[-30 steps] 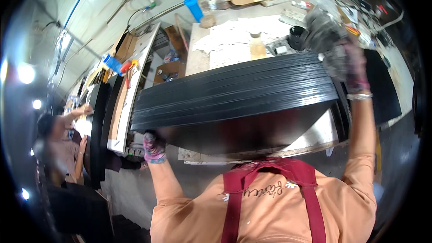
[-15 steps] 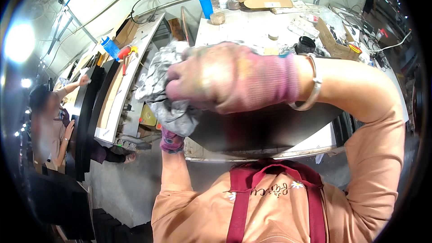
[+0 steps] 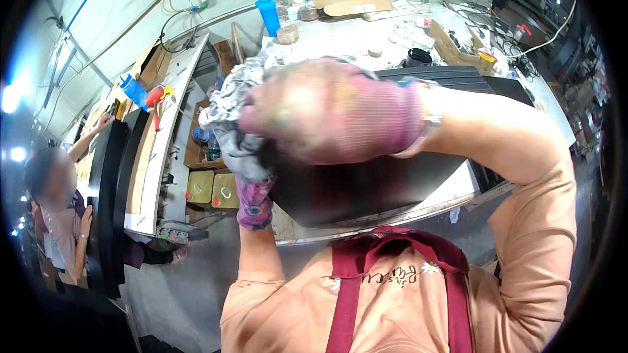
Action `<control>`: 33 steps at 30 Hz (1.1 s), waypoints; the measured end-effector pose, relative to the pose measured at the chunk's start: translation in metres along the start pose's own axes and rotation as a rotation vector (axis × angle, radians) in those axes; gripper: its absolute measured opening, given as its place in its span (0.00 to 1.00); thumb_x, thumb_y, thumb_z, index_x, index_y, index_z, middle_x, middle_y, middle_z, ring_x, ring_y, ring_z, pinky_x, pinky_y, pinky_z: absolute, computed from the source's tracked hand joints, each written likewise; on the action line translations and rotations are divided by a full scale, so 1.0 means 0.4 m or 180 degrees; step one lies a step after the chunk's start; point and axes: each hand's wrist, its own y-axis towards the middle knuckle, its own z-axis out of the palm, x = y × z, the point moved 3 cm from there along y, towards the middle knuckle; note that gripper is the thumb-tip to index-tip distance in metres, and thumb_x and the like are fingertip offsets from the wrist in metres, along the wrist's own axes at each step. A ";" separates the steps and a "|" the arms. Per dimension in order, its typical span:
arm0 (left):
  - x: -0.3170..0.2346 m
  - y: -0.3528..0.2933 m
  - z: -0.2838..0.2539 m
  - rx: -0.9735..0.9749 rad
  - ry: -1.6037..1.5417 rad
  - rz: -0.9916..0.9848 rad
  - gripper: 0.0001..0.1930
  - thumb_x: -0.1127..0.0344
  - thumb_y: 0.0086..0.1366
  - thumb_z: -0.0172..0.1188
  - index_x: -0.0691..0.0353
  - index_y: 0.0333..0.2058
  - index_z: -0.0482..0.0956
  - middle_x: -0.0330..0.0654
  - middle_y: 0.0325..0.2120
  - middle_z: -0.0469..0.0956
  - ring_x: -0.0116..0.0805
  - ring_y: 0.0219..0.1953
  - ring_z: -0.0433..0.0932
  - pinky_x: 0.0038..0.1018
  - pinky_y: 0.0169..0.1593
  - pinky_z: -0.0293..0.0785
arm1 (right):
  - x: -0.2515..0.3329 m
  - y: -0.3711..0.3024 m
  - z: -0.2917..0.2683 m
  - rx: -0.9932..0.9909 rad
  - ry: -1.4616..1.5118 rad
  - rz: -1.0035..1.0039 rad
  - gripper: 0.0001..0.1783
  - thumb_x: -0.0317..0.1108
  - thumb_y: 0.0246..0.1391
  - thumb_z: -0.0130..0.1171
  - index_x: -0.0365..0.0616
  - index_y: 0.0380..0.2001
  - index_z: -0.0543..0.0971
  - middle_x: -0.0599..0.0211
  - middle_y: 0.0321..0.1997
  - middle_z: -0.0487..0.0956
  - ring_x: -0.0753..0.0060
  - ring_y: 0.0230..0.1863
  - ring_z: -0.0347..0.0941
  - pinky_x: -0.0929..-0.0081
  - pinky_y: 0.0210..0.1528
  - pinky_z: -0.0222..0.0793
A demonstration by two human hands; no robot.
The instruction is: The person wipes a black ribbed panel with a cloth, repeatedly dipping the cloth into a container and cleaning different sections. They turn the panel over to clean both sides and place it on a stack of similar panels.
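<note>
Two gloved hands met at the left end of a stack of flat black boards that lay on a white table, right of and beneath the right fingers. The left hand, in a mottled purple knitted glove, was at that end; its fingertips were lost under a crumpled grey-and-white cloth, so whether they gripped could not be told. The right hand, in a stained pink-purple glove, was blurred, its fingers clamped on the cloth. A second earlier, hand and cloth had been at the stack's far right end; now they had crossed to the left, so the wiping, as I judged it, had reached that end.

Containers, left to right: a blue plastic bottle lay well left of the fingers, its contents unseen. Nearer, left of the left fingers, sat two closed yellow-green tins and, just behind them, a brown cardboard box holding plastic bottles. Beyond the right fingers stood a tall blue tumbler, its inside hidden, and a squat clear tub with something brownish. Farther right of them came a round black pot, dark within, then an open cardboard box of small items too muddled to name.
</note>
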 end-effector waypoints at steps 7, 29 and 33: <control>-0.087 -0.031 0.071 0.0486 -0.0464 -0.0197 0.53 0.46 0.45 0.69 0.63 0.63 0.49 0.45 0.56 0.62 0.34 0.56 0.63 0.30 0.59 0.59 | -0.053 -0.295 -0.139 0.0130 -0.1293 0.1041 0.20 0.22 0.39 0.57 0.40 0.41 0.74 0.55 0.33 0.75 0.50 0.35 0.74 0.59 0.40 0.71; -0.073 -0.028 0.038 0.1000 0.0596 0.0425 0.44 0.65 0.47 0.68 0.60 0.61 0.53 0.46 0.53 0.65 0.40 0.54 0.66 0.33 0.55 0.63 | 0.034 0.051 0.044 -0.0333 -0.0472 0.0026 0.11 0.31 0.41 0.55 0.44 0.32 0.72 0.60 0.29 0.72 0.57 0.31 0.72 0.63 0.32 0.69; -0.176 -0.044 0.088 0.0892 -0.1090 -0.0155 0.53 0.66 0.46 0.70 0.57 0.64 0.42 0.46 0.50 0.67 0.37 0.51 0.67 0.32 0.50 0.69 | -0.047 -0.252 -0.083 0.0059 -0.1327 0.1399 0.24 0.22 0.37 0.56 0.42 0.44 0.73 0.52 0.44 0.75 0.50 0.48 0.70 0.64 0.50 0.68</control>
